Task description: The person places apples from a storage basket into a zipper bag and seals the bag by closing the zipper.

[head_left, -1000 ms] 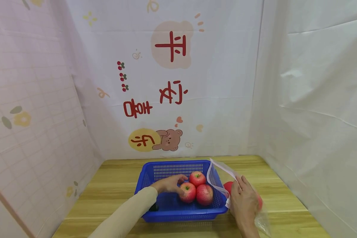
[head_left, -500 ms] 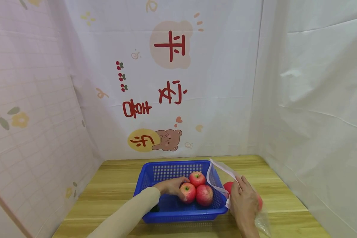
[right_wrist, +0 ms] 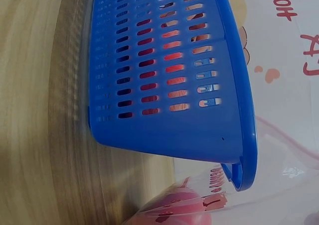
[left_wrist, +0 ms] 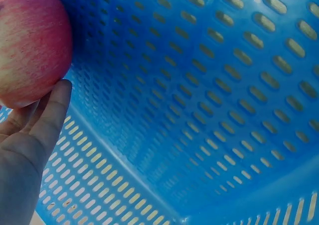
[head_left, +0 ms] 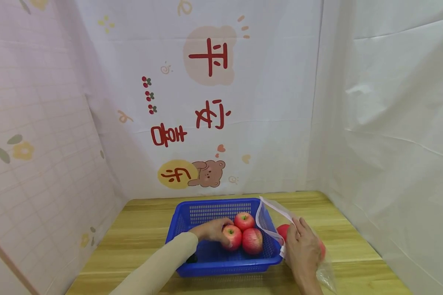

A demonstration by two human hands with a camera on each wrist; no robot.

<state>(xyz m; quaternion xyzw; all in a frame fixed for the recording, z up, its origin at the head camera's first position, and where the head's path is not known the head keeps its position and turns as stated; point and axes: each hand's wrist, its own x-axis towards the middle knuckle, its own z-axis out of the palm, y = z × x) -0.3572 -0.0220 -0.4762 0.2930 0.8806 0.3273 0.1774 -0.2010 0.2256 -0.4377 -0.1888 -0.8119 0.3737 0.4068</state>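
Observation:
My left hand [head_left: 211, 230] reaches into the blue plastic basket [head_left: 225, 268] and grips the nearest-left apple [head_left: 231, 238], thumb in front and fingers behind. In the left wrist view its fingers [left_wrist: 52, 115] touch the underside of that apple [left_wrist: 32, 48]. Two more apples, one behind [head_left: 244, 221] and one to the right [head_left: 252, 241], sit against it. My right hand [head_left: 303, 250] holds a clear zip bag [head_left: 278, 209] by its upper part, mouth spread beside the basket's right rim. Red fruit [head_left: 282, 231] shows inside the bag, partly hidden by the hand.
Basket and bag rest on a wood-grain table [head_left: 140, 229]. A small dark object [head_left: 192, 258] shows in the basket's front left corner, mostly behind my sleeve. Printed white cloth [head_left: 273, 123] hangs behind and at both sides.
My left hand has moved slightly right and closed its fingers round the left apple. The right hand and bag have stayed in place.

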